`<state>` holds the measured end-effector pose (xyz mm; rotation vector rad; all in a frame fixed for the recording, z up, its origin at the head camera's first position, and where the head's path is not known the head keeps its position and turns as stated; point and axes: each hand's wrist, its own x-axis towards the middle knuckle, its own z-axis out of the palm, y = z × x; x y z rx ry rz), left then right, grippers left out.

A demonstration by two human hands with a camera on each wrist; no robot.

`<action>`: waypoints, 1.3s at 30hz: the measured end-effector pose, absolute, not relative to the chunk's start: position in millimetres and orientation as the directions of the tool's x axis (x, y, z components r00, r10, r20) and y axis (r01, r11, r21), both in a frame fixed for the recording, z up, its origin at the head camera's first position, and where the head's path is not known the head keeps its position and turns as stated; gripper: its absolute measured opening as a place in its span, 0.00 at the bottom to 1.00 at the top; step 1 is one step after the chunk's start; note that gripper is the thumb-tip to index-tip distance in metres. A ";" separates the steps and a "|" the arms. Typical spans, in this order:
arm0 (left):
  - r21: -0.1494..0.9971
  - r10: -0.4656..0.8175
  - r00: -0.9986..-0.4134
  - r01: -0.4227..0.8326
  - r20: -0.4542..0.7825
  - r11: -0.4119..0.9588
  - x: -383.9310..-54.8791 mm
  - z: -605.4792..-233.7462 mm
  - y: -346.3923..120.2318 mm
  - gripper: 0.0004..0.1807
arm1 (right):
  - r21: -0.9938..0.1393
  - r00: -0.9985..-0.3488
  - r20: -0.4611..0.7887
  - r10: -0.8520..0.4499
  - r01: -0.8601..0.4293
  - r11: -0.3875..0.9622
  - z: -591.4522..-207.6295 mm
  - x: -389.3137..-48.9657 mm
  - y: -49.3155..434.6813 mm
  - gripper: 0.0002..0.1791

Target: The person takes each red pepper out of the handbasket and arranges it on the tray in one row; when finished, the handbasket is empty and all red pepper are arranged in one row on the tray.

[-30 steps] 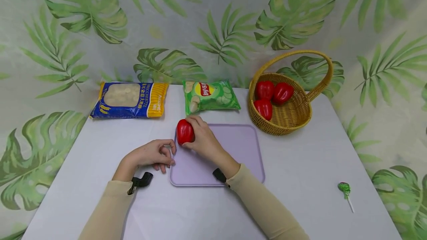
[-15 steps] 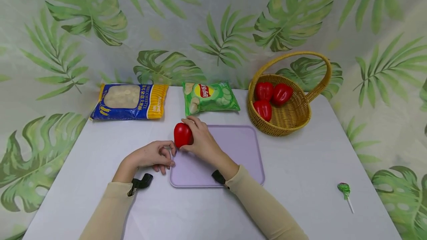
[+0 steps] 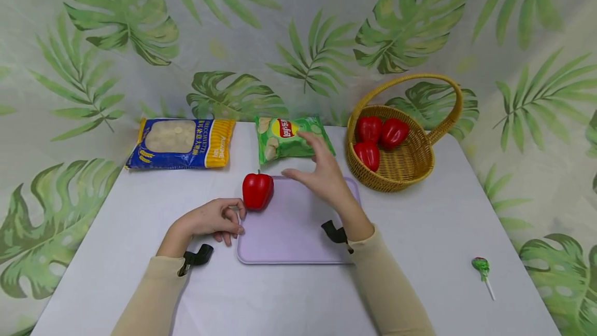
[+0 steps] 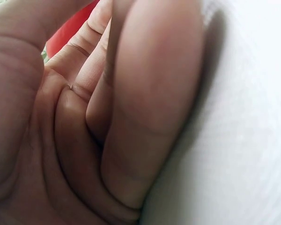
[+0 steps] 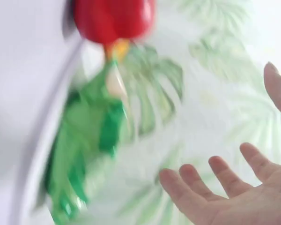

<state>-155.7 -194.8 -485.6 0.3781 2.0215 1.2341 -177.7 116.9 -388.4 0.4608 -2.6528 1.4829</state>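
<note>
A red bell pepper [image 3: 257, 191] stands upright at the back left corner of the lilac tray [image 3: 294, 237], its stem up. To its right, over the tray's back right part, my right hand [image 3: 322, 172] is in the air with fingers spread and nothing in it. My left hand [image 3: 214, 218] rests on the table at the tray's left edge, fingers loosely curled and holding nothing. In the left wrist view, a sliver of the pepper [image 4: 68, 33] shows behind those fingers. The right wrist view has the pepper [image 5: 114, 18] well apart from the spread fingers.
Behind the tray lies a green chip bag [image 3: 284, 144], partly covered by my right hand. A blue and yellow pasta bag [image 3: 179, 143] lies at the back left. The wicker basket [image 3: 408, 165] at the back right holds three red peppers [image 3: 368, 129]. A green-wrapped lollipop [image 3: 482, 268] lies far right.
My right hand has let go of the pepper and moved right, its fingers spreading. The pepper, tilted before, now stands upright on the tray corner. My left hand has stayed put.
</note>
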 end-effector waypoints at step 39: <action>0.860 0.575 -0.695 -0.123 -0.431 0.495 -157.5 -488.0 -195.4 0.17 | -0.872 -0.995 -0.100 0.001 0.089 0.482 -428.0 -242.8 296.0 0.57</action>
